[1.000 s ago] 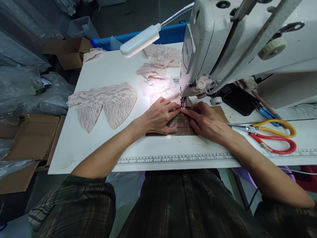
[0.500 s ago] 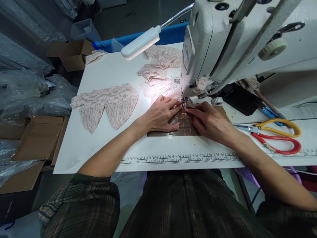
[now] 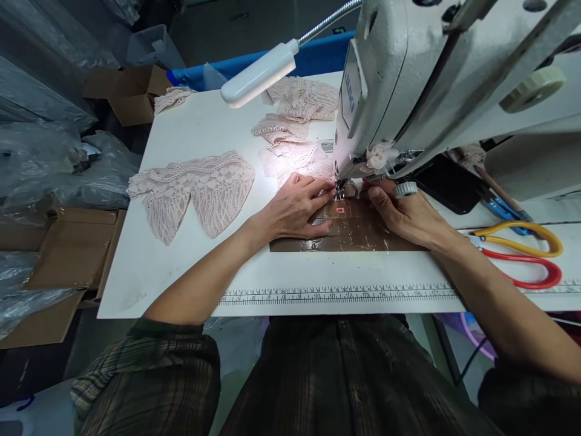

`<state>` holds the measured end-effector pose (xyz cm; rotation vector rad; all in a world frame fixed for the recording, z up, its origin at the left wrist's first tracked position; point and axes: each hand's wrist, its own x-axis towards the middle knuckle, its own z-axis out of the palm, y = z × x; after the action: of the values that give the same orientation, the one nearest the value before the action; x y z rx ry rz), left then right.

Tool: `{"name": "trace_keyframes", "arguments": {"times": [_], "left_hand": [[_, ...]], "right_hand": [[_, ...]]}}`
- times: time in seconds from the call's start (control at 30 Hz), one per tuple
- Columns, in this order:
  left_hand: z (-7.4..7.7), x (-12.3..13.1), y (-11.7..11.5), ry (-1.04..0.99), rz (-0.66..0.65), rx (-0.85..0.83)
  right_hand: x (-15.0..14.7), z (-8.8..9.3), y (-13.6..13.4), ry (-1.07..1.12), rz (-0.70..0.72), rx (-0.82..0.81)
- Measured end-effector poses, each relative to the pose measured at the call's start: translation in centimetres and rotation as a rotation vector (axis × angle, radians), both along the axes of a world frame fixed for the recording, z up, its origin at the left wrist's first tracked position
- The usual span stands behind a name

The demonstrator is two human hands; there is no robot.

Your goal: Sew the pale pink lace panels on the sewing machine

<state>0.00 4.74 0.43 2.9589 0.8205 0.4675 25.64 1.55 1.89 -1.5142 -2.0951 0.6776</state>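
My left hand (image 3: pixel 302 207) lies flat on the bed of the sewing machine (image 3: pixel 379 91), its fingertips just left of the presser foot (image 3: pixel 340 189) and its thumb spread apart. Beyond these fingers bunches pale pink lace fabric (image 3: pixel 297 158), brightly lit. To the right of the foot, my right hand (image 3: pixel 399 212) is closed, with the thumb bent against the fingers. A small white knob covers part of it, and what its fingertips hold, if anything, is hidden. Under both hands spreads a brown taped plate (image 3: pixel 358 233) with a small red arrow label.
A scalloped lace piece (image 3: pixel 195 194) lies left on the white table (image 3: pixel 181 272). Scissors with red and yellow handles (image 3: pixel 540 278) rest beside my right forearm, near a black phone (image 3: pixel 447 184). A white lamp (image 3: pixel 261 75) hangs overhead. Cardboard boxes (image 3: pixel 72 248) stand left.
My right hand has moved right and slightly back, away from the front of the presser foot, uncovering more of the brown plate. My left hand has stayed nearly still.
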Motion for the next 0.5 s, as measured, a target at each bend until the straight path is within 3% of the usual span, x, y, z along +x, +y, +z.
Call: {"name": "trace_keyframes", "arguments": {"times": [0.2,0.5], "left_hand": [[-0.55,-0.03,0.42,-0.076,0.027,0.000],[-0.03,-0.03,-0.07,0.005,0.120,-0.066]], "right_hand": [[-0.07,-0.46,-0.87,0.018,-0.111,-0.008],[0.13,-0.42,-0.73,0.073,-0.126,-0.058]]}}
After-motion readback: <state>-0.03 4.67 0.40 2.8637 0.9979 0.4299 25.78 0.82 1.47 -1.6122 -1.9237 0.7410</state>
